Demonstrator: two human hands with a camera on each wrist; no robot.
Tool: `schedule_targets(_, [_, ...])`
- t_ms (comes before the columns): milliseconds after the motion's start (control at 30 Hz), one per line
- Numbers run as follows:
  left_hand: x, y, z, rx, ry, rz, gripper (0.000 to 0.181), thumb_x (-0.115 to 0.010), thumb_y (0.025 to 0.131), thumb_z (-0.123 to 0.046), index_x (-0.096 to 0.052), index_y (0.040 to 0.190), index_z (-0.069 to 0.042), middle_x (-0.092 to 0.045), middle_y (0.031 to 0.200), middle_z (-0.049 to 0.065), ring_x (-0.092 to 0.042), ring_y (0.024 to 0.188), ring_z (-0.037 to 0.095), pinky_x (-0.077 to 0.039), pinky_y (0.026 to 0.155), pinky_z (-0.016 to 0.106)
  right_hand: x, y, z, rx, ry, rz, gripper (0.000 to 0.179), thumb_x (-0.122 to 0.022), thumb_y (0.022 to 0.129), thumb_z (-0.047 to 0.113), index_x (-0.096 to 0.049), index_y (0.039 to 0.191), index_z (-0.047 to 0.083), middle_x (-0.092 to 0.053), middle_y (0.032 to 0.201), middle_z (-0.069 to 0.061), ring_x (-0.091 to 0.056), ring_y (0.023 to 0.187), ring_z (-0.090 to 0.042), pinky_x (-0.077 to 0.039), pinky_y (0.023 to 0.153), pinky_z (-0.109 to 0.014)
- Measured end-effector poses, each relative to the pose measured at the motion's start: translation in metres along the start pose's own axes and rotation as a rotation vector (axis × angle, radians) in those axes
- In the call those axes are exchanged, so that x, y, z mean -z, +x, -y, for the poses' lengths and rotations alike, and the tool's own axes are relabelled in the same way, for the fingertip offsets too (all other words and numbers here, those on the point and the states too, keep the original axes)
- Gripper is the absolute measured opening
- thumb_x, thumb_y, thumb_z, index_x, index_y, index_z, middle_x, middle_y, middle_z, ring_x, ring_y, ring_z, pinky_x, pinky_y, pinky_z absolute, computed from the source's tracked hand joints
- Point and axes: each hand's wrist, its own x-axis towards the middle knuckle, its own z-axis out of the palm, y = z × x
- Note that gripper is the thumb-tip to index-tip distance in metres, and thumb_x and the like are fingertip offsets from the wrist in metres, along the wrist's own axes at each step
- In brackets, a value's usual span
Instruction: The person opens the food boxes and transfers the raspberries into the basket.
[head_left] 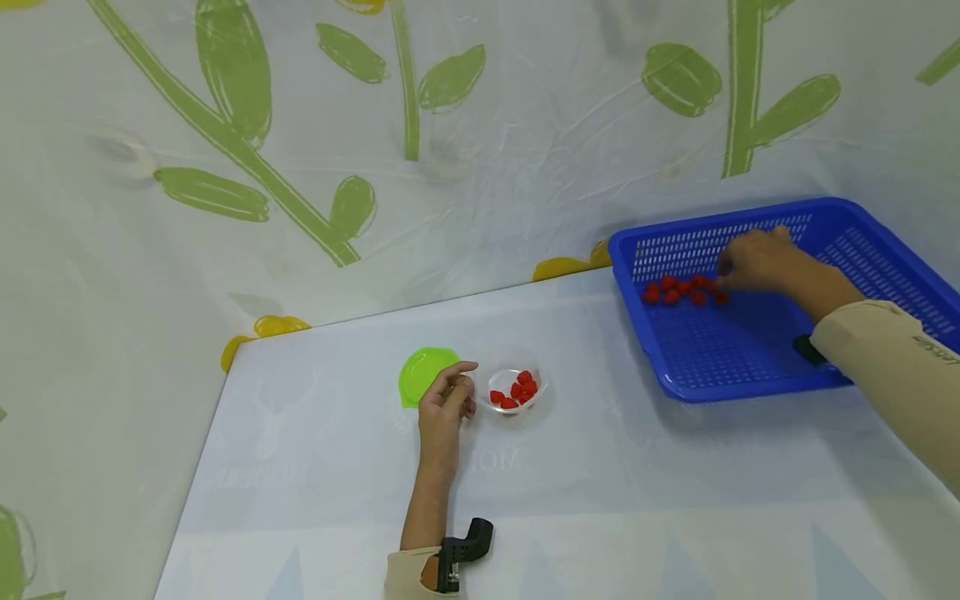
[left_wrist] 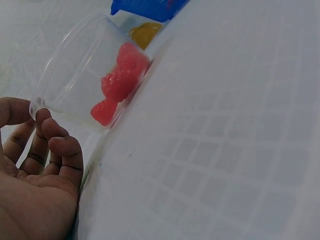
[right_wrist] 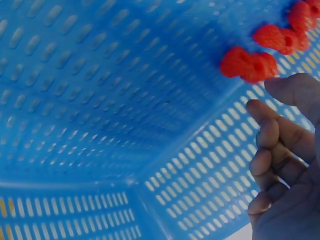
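My left hand [head_left: 444, 398] pinches the rim of a clear plastic cup [left_wrist: 75, 75] between thumb and fingers. Several red raspberries [left_wrist: 122, 75] lie in the bottom of this cup, which stands on the table. A bright green lid [head_left: 424, 375] lies just left of the cup, partly behind the left hand. Over at the right, my right hand [head_left: 757, 260] reaches down into a blue plastic basket [head_left: 663, 358]. More raspberries [right_wrist: 250, 65] sit along the basket's side; the thumb and index fingertip are right by them, spread apart with nothing between.
The basket's raised slotted walls surround the right hand. A white patterned cloth [head_left: 585, 467] covers the table, and a leaf-printed sheet [head_left: 525, 167] rises behind it. A black wrist mount [head_left: 468, 546] is strapped at the left sleeve.
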Motion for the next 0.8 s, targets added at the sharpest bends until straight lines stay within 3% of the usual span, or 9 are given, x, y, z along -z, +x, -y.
schedule_targets(433, [-0.001, -0.001, 0.0, 0.001, -0.033, 0.002, 0.025, -0.057, 0.098, -0.015, -0.07, 0.119, -0.009, -0.052, 0.088, 0.008, -0.051, 0.069, 0.019, -0.047, 0.062, 0.023, 0.021, -0.014, 0.02, 0.001, 0.033, -0.074, 0.026, -0.069, 0.087, 0.015, -0.074, 0.102, -0.005, -0.071, 0.097, -0.022, -0.063, 0.092, -0.042, -0.033, 0.078, -0.058])
schedule_targets(800, [-0.001, -0.001, -0.002, -0.007, -0.013, 0.009, 0.023, -0.057, 0.099, -0.017, -0.071, 0.118, -0.014, -0.052, 0.089, 0.009, -0.051, 0.07, 0.021, -0.047, 0.063, 0.023, 0.044, -0.044, 0.068, 0.131, 0.05, -0.192, 0.021, -0.07, 0.089, 0.017, -0.076, 0.103, 0.002, -0.061, 0.086, -0.003, -0.054, 0.088, -0.03, -0.032, 0.073, -0.052])
